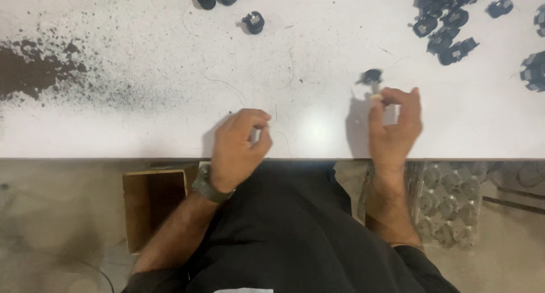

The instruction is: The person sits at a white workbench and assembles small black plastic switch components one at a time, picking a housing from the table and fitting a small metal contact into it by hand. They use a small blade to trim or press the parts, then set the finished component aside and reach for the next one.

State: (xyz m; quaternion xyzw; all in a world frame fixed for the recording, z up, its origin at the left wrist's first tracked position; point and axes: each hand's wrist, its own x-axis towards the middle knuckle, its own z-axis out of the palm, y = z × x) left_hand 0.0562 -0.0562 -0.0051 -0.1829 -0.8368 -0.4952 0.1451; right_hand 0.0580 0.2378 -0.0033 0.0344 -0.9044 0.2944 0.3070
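- Right hand is raised over the white tabletop, near its front edge; its fingers are pinched shut on the pale stem of a small dark round plastic part, which stands just above the fingertips.
- The small dark part is blurred; finer shape cannot be told. It sits at the centre-right of the tabletop, apart from the other pieces.
- Left hand rests at the front edge of the tabletop, fingers curled inward with thumb and forefinger tips pressed together. Whether they hold a thin strand cannot be told.
- A dark wristwatch is on the left wrist.
- Thin dark wire strands lie scattered on the tabletop between and beyond the two hands.
- A heap of similar dark plastic parts lies at the far right corner, well apart from the right hand; three more loose dark parts lie along the far edge, centre-left.
- A patch of dark powder spreads over the left end of the tabletop.
- Below the tabletop: an open brown cardboard box on the floor at left; a clear moulded plastic tray with round pockets at right.
- The person wears dark clothing.
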